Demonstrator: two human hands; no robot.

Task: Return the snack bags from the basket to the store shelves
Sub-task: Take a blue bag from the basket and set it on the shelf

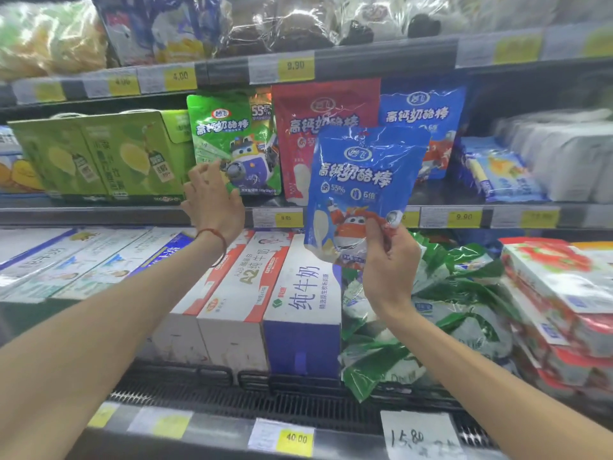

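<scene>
Head view: right hand fingers pinch a glossy blue plastic snack bag, not yet shelved; left hand released beside the green shelved bag

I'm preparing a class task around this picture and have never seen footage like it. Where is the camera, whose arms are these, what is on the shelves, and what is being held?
There is one picture, taken by a wide-angle camera worn on a person's head, looking forward and down. So the two bare arms are that person's own; no machine is involved.

The right hand pinches the lower corner of a blue snack bag, held up in front of the middle shelf. There, a green bag, a red bag and a matching blue bag stand side by side. The left hand, with a red string at the wrist, reaches to the green bag's lower edge; whether it grips is unclear.

Below lie milk cartons and green-and-white packets.
</scene>
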